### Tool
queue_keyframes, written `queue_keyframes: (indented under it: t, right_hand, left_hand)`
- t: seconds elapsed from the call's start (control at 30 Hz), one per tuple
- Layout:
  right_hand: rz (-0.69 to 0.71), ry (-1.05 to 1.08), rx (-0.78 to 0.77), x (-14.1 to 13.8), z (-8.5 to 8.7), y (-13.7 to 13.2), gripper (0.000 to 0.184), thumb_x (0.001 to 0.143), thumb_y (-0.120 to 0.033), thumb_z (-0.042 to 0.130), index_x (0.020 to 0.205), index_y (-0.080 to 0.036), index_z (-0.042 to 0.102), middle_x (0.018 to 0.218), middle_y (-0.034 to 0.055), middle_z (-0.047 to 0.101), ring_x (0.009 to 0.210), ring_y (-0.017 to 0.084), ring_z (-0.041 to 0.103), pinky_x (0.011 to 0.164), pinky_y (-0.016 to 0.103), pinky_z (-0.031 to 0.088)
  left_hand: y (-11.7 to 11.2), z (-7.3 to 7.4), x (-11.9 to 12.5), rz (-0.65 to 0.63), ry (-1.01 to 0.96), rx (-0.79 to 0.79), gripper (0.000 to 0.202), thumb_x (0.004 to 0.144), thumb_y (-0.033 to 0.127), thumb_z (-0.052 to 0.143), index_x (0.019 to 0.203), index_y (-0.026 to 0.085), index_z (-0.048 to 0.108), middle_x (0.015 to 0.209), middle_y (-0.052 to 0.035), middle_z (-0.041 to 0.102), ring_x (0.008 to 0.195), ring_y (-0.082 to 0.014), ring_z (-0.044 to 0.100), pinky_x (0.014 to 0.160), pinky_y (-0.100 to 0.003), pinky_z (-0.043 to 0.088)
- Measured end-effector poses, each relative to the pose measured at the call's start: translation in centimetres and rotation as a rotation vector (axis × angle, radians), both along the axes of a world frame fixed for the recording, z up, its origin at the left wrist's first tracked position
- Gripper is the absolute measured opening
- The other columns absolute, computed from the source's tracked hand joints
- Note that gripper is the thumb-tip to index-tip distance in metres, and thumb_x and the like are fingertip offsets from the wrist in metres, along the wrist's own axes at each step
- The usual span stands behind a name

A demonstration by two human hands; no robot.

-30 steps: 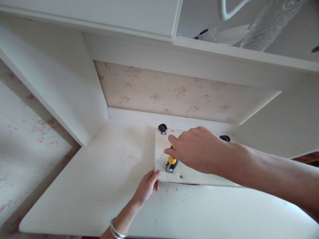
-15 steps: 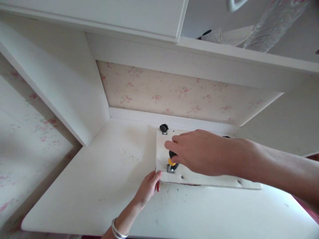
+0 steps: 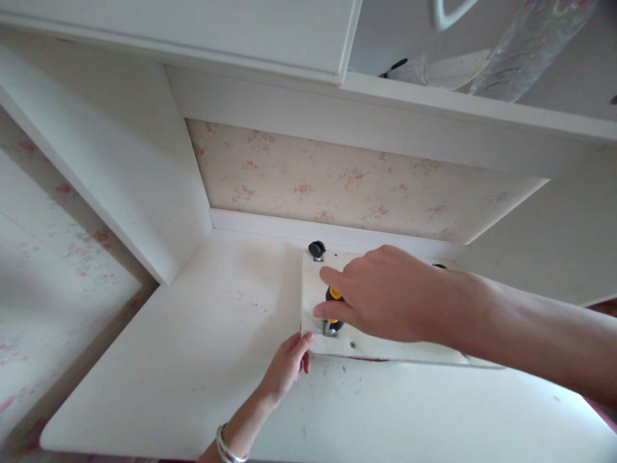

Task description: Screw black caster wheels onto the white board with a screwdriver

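A white board lies on the white desktop, with a black caster wheel on its far left corner. My right hand is closed around a black and yellow screwdriver, whose lower end stands over a small metal plate near the board's front left corner. The screwdriver tip cannot be made out clearly. My left hand pinches the board's front left corner between thumb and fingers. Another dark caster shows partly behind my right wrist. A screw hole sits right of the metal plate.
The desktop carries small dark marks. White side panels and an overhead cabinet enclose it, with floral wallpaper behind. A clear plastic-wrapped item lies on the open upper shelf.
My right hand has shifted its grip on the screwdriver: thumb and finger are spread wider, and more of the handle shows. My left hand stays at the board's corner.
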State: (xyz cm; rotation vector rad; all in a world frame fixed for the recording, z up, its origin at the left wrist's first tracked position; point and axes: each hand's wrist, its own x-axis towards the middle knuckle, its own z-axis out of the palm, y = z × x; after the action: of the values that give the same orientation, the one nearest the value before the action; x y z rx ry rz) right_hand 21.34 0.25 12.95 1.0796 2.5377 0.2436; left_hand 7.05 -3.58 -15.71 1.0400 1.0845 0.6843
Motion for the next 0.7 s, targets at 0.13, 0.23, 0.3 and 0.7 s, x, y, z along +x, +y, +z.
queue_keyframes:
  t: [0.13,0.23,0.3,0.7]
  right_hand:
    - [0.052,-0.032,0.049,0.01,-0.10,0.06,0.028,0.101,-0.039,0.042,0.095,-0.019,0.061,0.071,0.0071,0.068,0.058,0.022,0.063,0.047,0.030,0.023]
    - [0.111,0.056,-0.100,0.63,-0.04,0.14,0.011,0.096,-0.031,0.052,0.102,-0.024,0.057,0.080,0.0030,0.068,0.063,0.019,0.062,0.048,0.030,0.022]
    - [0.087,0.063,-0.095,0.66,-0.01,0.10,0.018,0.097,-0.040,0.052,0.103,-0.025,0.057,0.078,0.0025,0.067,0.062,0.020,0.062,0.047,0.030,0.021]
    - [0.041,0.037,0.004,0.00,-0.17,-0.06,0.032,0.099,-0.049,0.042,0.098,-0.022,0.059,0.071,0.0036,0.065,0.057,0.021,0.062,0.046,0.030,0.022]
  left_hand:
    - [-0.02,-0.02,-0.01,0.005,0.005,0.010,0.051,0.088,0.069,0.044,0.073,0.021,0.050,0.053,0.0051,0.049,0.042,-0.0086,0.033,0.043,-0.023,0.024]
    - [-0.04,-0.08,-0.02,0.006,0.005,0.007,0.051,0.087,0.070,0.045,0.072,0.021,0.049,0.053,0.0049,0.049,0.043,-0.0090,0.034,0.042,-0.023,0.025]
    - [-0.02,-0.05,-0.02,0.000,-0.003,0.004,0.051,0.087,0.070,0.045,0.073,0.021,0.049,0.053,0.0050,0.049,0.042,-0.0088,0.033,0.043,-0.023,0.024]
    - [-0.02,0.77,-0.10,-0.007,0.011,-0.005,0.052,0.087,0.071,0.044,0.071,0.021,0.050,0.052,0.0041,0.049,0.043,-0.0095,0.033,0.045,-0.024,0.025]
